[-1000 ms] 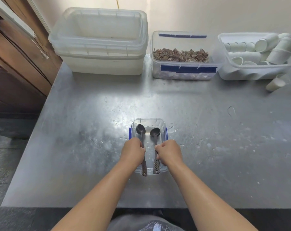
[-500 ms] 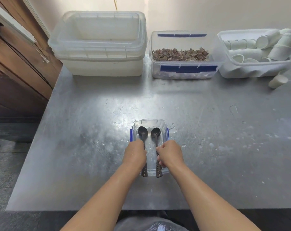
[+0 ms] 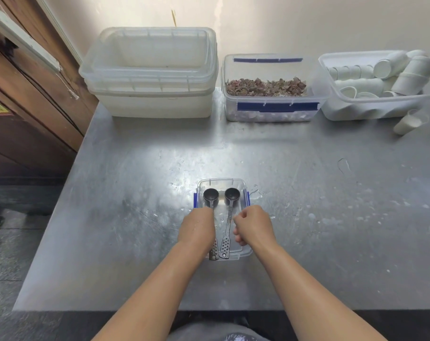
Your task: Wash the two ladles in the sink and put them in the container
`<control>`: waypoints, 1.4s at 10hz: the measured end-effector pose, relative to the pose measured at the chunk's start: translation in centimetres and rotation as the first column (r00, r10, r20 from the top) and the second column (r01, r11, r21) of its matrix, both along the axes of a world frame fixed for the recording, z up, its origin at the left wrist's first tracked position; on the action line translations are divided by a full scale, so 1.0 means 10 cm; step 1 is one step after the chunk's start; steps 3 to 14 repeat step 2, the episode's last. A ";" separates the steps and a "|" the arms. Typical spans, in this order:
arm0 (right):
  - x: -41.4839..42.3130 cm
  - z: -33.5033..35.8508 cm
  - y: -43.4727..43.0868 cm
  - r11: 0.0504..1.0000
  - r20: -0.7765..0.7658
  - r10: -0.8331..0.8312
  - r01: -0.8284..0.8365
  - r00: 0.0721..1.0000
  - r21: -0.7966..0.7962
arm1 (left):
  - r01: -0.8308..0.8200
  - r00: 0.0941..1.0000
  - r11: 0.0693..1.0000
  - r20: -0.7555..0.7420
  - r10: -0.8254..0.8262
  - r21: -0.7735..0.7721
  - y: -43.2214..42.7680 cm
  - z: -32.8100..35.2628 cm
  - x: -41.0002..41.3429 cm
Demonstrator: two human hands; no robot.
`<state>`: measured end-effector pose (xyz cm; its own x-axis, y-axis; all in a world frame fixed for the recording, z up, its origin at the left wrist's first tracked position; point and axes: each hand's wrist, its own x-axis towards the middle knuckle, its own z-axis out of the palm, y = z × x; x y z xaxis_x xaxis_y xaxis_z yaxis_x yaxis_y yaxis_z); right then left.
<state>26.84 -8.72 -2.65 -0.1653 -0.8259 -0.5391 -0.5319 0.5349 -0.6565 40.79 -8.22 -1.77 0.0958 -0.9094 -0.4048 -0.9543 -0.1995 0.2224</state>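
over the container (image 3: pixel 222 181) — both hands (image 3: pixel 196 228) (image 3: pixel 254 226), knuckles-up

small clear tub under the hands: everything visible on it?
The tub is a small rectangular clear-plastic box with blue clips on both long sides, lidless, upright on the wet metal table near its front edge. The left ladle and right ladle, both dark, lie inside side by side, perforated handle ends over the near rim. The left hand covers the left ladle's handle; the right hand, fingers curled, is over the right rim.
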 end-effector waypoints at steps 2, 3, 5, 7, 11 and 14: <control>0.00 0.38 -0.22 0.985 0.054 0.144 -0.138 0.988 -0.106 | 0.051 0.998 0.989 -0.016 -0.054 -0.136 -0.17 0.39 0.18; 0.00 0.38 -0.22 0.985 0.054 0.144 -0.138 0.988 -0.106 | 0.051 0.998 0.989 -0.016 -0.054 -0.136 -0.17 0.39 0.18; 0.00 0.38 -0.22 0.985 0.054 0.144 -0.138 0.988 -0.106 | 0.051 0.998 0.989 -0.016 -0.054 -0.136 -0.17 0.39 0.18; 0.00 0.38 -0.22 0.985 0.054 0.144 -0.138 0.988 -0.106 | 0.051 0.998 0.989 -0.016 -0.054 -0.136 -0.17 0.39 0.18; 0.00 0.38 -0.22 0.985 0.054 0.144 -0.138 0.988 -0.106 | 0.051 0.998 0.989 -0.016 -0.054 -0.136 -0.17 0.39 0.18; 0.00 0.38 -0.22 0.985 0.054 0.144 -0.138 0.988 -0.106 | 0.051 0.998 0.989 -0.016 -0.054 -0.136 -0.17 0.39 0.18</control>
